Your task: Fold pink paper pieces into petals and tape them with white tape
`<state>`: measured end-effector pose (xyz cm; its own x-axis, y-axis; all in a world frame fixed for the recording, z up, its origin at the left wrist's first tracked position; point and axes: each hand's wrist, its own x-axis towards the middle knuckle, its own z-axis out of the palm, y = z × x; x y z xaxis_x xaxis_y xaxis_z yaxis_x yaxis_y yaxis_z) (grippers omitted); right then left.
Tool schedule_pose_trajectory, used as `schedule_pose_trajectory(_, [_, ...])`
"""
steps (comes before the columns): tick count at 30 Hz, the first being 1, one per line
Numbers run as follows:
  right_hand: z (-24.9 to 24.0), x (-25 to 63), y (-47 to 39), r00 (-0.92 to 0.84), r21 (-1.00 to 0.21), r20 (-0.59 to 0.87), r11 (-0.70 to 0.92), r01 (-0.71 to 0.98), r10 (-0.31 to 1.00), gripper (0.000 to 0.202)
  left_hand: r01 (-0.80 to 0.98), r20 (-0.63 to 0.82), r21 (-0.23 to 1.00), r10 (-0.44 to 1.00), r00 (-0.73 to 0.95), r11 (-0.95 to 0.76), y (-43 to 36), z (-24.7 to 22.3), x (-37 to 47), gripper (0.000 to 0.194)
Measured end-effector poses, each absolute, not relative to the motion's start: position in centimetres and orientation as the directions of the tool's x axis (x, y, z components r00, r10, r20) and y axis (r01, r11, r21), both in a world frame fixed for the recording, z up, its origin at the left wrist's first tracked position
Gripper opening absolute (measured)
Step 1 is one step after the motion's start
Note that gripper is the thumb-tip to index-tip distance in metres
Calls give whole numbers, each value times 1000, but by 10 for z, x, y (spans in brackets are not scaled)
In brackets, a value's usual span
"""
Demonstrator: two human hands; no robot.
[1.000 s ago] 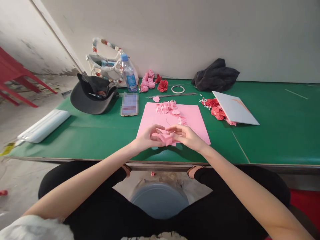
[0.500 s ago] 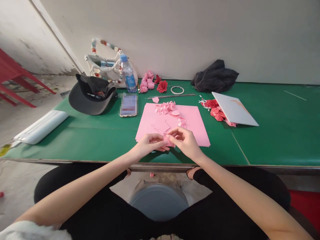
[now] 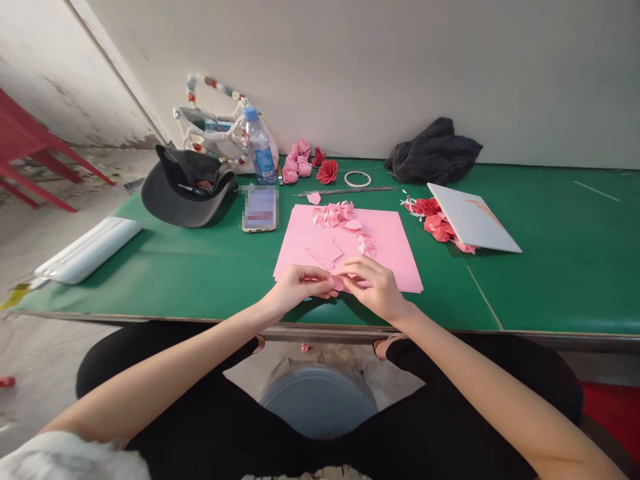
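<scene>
Between my two hands, over the near edge of a stack of pink paper (image 3: 290, 247), is a small piece of pink paper (image 3: 338, 283). My left hand (image 3: 306, 283) pinches it from the left, thumb on top. From the right, the thumb and fingertips of my right hand (image 3: 373, 283) close on the same piece, partly hiding it. Several folded pink paper petals (image 3: 334, 215) lie on the stack just beyond my hands, with more petals (image 3: 367, 245) near my right fingers. Thin pink scraps (image 3: 320, 259) rest by my left fingertips.
Behind the stack lie thin wires (image 3: 350, 191), a tape roll (image 3: 357, 179) and paper roses (image 3: 327, 172). A phone (image 3: 260, 208), a cap (image 3: 187, 190), a water bottle (image 3: 261, 150) and a beaded bag (image 3: 210, 127) stand left. A white board (image 3: 473, 217) leans on red paper flowers (image 3: 439, 227) at right.
My right fingers have shifted slightly over the small pink piece, which now shows less and looks bent between the hands. The whole view has moved a little.
</scene>
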<state>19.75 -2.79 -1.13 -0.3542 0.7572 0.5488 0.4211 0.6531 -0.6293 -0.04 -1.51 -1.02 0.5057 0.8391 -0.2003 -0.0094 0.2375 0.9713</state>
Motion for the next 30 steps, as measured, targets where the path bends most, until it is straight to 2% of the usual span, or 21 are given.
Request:
schedule_pose_trajectory(4, [-13, 203, -24, -463, -519, 596, 755, 401, 656, 23, -18, -201, 969, 836, 511, 245, -14, -11, -1, 29])
schedule_pose_trajectory(11, [-12, 209, -21, -570, -429, 595, 824, 371, 567, 26, -9, -233, 960, 818, 526, 279, -13, -7, -1, 25])
schedule_pose_trajectory(24, [-11, 213, -22, -644, -300, 588, 871, 388, 489, 39, -29, -264, 942, 788, 556, 336, -11, -13, -4, 27])
schedule_pose_trajectory(27, [-11, 210, -22, -623, -339, 607, 870, 359, 493, 35, -41, -271, 937, 795, 542, 347, -11, -12, -3, 28])
schedule_pose_trajectory(30, [-10, 204, -21, -488, -554, 575, 751, 358, 657, 26, -38, -273, 939, 806, 524, 343, -13, -8, -1, 28])
